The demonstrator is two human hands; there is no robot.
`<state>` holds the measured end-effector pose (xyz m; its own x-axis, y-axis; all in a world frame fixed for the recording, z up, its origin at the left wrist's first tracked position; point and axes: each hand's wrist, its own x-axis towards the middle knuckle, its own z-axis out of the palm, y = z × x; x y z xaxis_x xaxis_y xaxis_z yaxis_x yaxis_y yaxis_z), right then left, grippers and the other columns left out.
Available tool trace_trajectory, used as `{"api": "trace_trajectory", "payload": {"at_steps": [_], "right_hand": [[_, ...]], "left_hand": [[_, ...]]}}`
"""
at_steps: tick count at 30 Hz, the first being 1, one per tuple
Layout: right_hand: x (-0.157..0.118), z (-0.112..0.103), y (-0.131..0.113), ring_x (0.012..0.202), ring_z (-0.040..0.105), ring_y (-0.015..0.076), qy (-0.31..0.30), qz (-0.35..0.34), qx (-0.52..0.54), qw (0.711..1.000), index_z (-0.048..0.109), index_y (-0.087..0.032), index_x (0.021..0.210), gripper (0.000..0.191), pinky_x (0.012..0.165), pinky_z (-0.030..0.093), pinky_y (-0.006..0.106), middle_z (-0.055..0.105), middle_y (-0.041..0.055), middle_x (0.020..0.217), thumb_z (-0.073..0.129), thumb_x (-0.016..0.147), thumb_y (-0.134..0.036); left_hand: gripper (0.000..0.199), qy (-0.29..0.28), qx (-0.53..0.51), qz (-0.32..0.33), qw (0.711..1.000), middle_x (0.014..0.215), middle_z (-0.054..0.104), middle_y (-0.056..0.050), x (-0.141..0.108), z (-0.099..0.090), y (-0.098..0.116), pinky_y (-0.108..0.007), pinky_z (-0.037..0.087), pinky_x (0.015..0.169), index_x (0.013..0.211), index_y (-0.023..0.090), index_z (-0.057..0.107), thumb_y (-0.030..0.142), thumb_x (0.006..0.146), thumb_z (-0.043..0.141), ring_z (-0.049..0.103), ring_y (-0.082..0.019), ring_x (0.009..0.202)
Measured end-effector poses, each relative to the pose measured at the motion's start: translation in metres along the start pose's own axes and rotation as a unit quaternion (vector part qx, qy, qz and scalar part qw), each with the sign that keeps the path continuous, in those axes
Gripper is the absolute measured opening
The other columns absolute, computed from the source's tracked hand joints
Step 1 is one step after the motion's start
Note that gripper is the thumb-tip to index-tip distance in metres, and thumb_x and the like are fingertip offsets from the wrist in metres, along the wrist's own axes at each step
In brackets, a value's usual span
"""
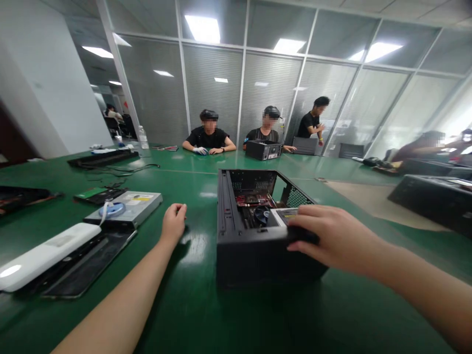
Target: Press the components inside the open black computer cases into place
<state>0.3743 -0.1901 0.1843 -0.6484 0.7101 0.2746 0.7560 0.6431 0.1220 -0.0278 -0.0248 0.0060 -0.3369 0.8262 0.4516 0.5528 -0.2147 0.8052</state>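
Note:
An open black computer case [258, 255] stands on the green table, with a fan [261, 215] and a reddish board [252, 200] visible inside. My right hand [324, 231] is closed around a black part [303, 235] at the case's near right edge, beside a silver boxed unit with a label [280, 216]. To the left of the case, my left hand [174, 223] hovers near or rests on the table, fingers curled together; whether something small is between them cannot be made out. Nearest to it is a silver drive [142, 206] with a blue round item on top.
A long white device [47, 253] lies over black panels at the left, near a green circuit board [90, 193]. Across the green table [191, 172] are people and another computer case [262, 150]. More black cases [435, 199] stand at the right.

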Motion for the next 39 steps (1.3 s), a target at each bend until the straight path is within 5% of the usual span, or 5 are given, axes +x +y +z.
{"api": "trace_trajectory", "payload": {"at_steps": [4,8,15,22,39], "right_hand": [[-0.056,-0.053,-0.032,0.074,0.066,0.0206,-0.044,-0.029,0.035,0.998,0.06,-0.027,0.123,0.037,0.062,0.05,0.031,0.071,0.0054,0.092,0.059,0.09,-0.043],[-0.03,-0.073,-0.028,0.066,0.066,0.0183,-0.02,0.004,0.015,1.0,0.064,-0.027,0.117,0.033,0.058,0.048,0.03,0.072,0.0027,0.085,0.053,0.093,-0.047],[0.102,0.015,0.027,0.095,0.067,0.0278,-0.205,-0.017,-0.112,0.972,0.064,-0.017,0.115,0.04,0.075,0.051,0.035,0.068,0.0127,0.11,0.067,0.082,-0.04],[0.119,0.102,0.055,0.1,0.068,0.0317,-0.312,0.004,-0.086,0.946,0.049,-0.016,0.137,0.076,0.074,0.053,0.034,0.067,0.0172,0.114,0.075,0.073,-0.048],[0.126,0.091,0.05,0.103,0.066,0.0334,-0.221,0.013,-0.181,0.958,0.066,-0.013,0.115,0.033,0.077,0.054,0.041,0.062,0.0207,0.116,0.043,0.091,-0.01]], "left_hand": [[0.032,-0.019,0.022,0.035,0.999,0.08,0.061,-0.002,-0.001,0.008,-0.001,-0.031,0.047,0.069,0.087,0.02,0.058,0.05,0.086,0.048,0.059,-0.019,0.073],[0.032,-0.051,0.034,0.065,0.996,0.084,0.062,-0.003,-0.003,0.012,0.0,-0.031,0.047,0.071,0.088,0.02,0.059,0.051,0.085,0.049,0.059,-0.02,0.075],[0.037,-0.082,0.029,0.053,0.995,0.082,0.063,-0.003,-0.002,0.009,0.001,-0.031,0.048,0.068,0.091,0.02,0.059,0.055,0.084,0.049,0.06,-0.019,0.072],[0.038,-0.123,0.035,0.055,0.99,0.085,0.065,-0.003,-0.002,0.014,0.0,-0.031,0.05,0.068,0.092,0.02,0.061,0.055,0.082,0.052,0.06,-0.019,0.073],[0.034,-0.141,0.046,0.053,0.988,0.085,0.064,-0.003,-0.01,0.016,0.011,-0.031,0.048,0.066,0.09,0.021,0.062,0.052,0.08,0.054,0.059,-0.02,0.074]]}}
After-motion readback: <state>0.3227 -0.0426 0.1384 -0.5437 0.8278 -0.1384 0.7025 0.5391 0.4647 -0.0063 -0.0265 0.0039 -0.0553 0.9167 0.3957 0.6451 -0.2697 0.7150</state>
